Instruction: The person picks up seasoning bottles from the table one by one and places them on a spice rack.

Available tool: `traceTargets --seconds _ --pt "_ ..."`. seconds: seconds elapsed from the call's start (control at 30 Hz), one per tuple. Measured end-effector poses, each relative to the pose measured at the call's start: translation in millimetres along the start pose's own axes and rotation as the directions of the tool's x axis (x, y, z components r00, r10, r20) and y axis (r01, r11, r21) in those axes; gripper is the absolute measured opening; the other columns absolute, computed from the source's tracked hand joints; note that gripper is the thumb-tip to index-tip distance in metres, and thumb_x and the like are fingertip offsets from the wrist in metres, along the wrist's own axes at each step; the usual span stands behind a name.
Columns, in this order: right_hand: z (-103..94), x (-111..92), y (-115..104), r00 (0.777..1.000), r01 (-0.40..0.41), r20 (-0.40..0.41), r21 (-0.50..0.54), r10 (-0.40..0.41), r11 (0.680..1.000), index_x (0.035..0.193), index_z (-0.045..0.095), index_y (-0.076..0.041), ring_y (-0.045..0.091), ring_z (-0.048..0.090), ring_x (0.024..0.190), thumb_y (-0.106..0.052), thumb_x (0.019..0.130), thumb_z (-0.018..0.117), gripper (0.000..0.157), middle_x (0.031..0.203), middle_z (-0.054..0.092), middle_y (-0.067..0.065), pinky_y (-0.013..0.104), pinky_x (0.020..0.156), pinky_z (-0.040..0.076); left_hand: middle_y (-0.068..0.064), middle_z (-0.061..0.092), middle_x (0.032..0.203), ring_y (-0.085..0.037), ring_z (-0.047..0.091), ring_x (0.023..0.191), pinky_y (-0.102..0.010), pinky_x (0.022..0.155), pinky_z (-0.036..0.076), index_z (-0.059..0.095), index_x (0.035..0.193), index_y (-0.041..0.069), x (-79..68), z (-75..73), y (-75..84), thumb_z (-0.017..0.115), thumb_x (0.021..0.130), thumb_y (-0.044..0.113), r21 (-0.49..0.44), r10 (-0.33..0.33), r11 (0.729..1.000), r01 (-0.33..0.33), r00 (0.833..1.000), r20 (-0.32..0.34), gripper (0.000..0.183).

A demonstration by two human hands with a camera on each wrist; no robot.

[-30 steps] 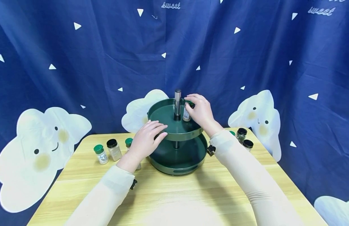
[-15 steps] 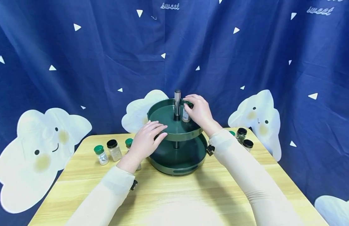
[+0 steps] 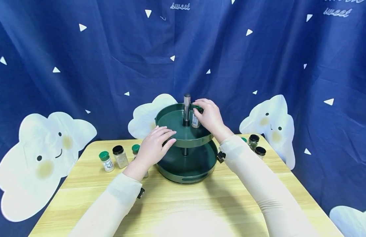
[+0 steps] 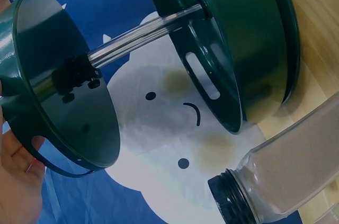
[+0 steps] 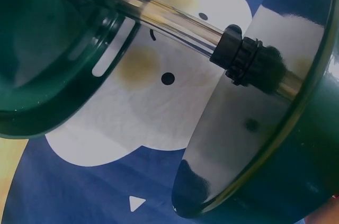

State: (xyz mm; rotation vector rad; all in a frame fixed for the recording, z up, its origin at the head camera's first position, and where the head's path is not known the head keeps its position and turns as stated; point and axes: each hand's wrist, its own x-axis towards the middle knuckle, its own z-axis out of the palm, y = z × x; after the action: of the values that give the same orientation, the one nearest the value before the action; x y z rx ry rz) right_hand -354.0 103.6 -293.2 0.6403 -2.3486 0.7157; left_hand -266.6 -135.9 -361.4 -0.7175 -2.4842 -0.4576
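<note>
A dark green two-tier round rack (image 3: 185,179) with a shiny central post (image 3: 186,108) stands on the table. My left hand (image 3: 154,144) grips the left front rim of its upper tray (image 3: 188,143); in the left wrist view, bent fingers (image 4: 21,152) lie by the rim's slot. Over the upper tray, right of the post, my right hand (image 3: 209,115) pinches a small clear spice shaker (image 3: 196,122) by its green lid. The shaker is upright, its base at the tray floor. In the right wrist view the rack hides the shaker and nearly all of that hand.
Left of the rack stand a green-lidded shaker (image 3: 107,162), a black-lidded bottle (image 3: 120,157) and another green-lidded shaker (image 3: 135,149), partly behind my left hand. Black-lidded jars (image 3: 253,141) and a green lid (image 3: 244,140) show at the right. A blue curtain (image 3: 111,65) hangs behind the table.
Almost nothing differs: both hands keep their places, and the shaker stays at the same spot on the upper tray. The head view shifts very slightly.
</note>
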Motion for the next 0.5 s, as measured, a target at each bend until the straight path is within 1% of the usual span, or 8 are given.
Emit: traceTargets --seconds 0.3,0.5 --pt "-2.6 -0.6 0.4 1.0 -0.006 -0.001 -0.006 0.006 1.0 0.118 0.074 -0.007 0.029 0.056 0.123 -0.016 0.096 0.067 0.025 0.128 0.066 0.008 0.043 0.106 0.046 -0.001 0.063 0.136 -0.022 0.046 0.138 -0.041 0.122 0.023 0.065 0.135 0.019 0.4 -0.2 0.6 0.056 0.102 0.042 -0.003 -0.009 1.0 0.009 1.0 0.005 0.041" --pt "-5.3 -2.2 0.5 1.0 -0.005 -0.007 -0.011 0.005 1.0 0.116 0.074 -0.007 0.029 0.057 0.122 -0.017 0.096 0.066 0.024 0.128 0.066 0.008 0.044 0.104 0.047 -0.001 0.063 0.136 -0.022 0.046 0.138 -0.042 0.122 0.024 0.065 0.135 0.019 0.6 0.2 0.1 0.056 0.102 0.042 -0.004 -0.013 1.0 0.013 1.0 0.008 0.041"
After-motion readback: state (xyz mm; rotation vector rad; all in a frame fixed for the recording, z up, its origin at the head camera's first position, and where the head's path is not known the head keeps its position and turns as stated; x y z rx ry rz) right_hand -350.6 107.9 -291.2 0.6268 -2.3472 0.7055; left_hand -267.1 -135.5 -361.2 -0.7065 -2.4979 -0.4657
